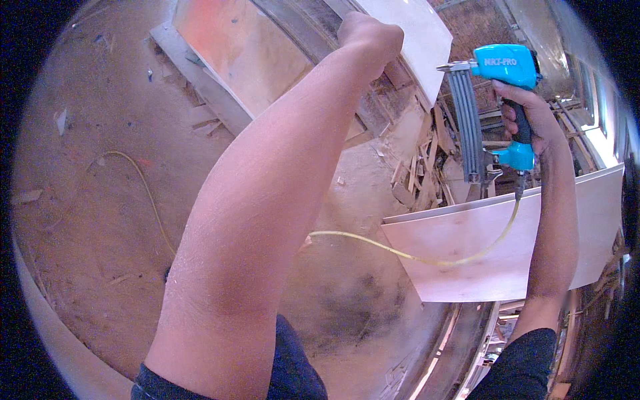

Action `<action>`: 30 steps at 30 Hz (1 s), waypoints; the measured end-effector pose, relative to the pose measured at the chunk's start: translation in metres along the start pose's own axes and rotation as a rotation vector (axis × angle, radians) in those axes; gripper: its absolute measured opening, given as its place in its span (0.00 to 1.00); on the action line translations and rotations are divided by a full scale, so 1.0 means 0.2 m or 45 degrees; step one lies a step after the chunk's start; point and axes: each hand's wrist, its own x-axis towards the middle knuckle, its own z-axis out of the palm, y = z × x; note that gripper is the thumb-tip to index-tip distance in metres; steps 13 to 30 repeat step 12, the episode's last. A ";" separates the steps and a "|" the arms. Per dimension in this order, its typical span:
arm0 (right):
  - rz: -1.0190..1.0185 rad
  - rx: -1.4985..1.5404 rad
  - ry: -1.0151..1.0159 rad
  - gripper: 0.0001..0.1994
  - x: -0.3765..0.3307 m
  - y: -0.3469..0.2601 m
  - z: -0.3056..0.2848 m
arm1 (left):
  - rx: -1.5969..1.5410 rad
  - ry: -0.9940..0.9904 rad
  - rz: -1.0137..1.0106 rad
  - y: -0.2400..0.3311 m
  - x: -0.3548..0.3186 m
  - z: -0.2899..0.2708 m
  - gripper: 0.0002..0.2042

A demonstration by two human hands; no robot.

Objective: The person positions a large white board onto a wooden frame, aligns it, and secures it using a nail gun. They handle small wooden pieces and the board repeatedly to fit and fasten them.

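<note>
My right hand (pixel 527 117) is wrapped round the black grip of a teal nail gun (pixel 505 63), raised at the upper right with its nose pointing left. A long grey magazine (pixel 467 127) runs down the tool's front, and a yellow air hose (pixel 453 262) joins the base of its grip. Stretched far forward, my left hand (pixel 370 39) is closed at the left edge of a pale wooden panel (pixel 417 33), apparently gripping it; its fingertips are hidden.
Another pale panel (pixel 467 247) stands under my right forearm. To the far left leans a board with an orange-red patch (pixel 230 40). Broken wood offcuts (pixel 420 160) are heaped below the nail gun. The hose trails across the dusty brown floor (pixel 100 220), passing behind my left forearm.
</note>
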 end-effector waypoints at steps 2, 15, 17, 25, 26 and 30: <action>0.023 -0.141 -0.016 0.17 0.03 -0.03 0.01 | 0.024 0.018 0.002 0.00 -0.01 -0.01 0.20; -0.043 -0.367 -0.086 0.16 0.10 -0.06 0.02 | 0.077 -0.068 -0.039 0.06 -0.10 -0.07 0.21; -0.043 -0.367 -0.086 0.16 0.10 -0.06 0.02 | 0.077 -0.068 -0.039 0.06 -0.10 -0.07 0.21; -0.043 -0.367 -0.086 0.16 0.10 -0.06 0.02 | 0.077 -0.068 -0.039 0.06 -0.10 -0.07 0.21; -0.043 -0.367 -0.086 0.16 0.10 -0.06 0.02 | 0.077 -0.068 -0.039 0.06 -0.10 -0.07 0.21; -0.043 -0.367 -0.086 0.16 0.10 -0.06 0.02 | 0.077 -0.068 -0.039 0.06 -0.10 -0.07 0.21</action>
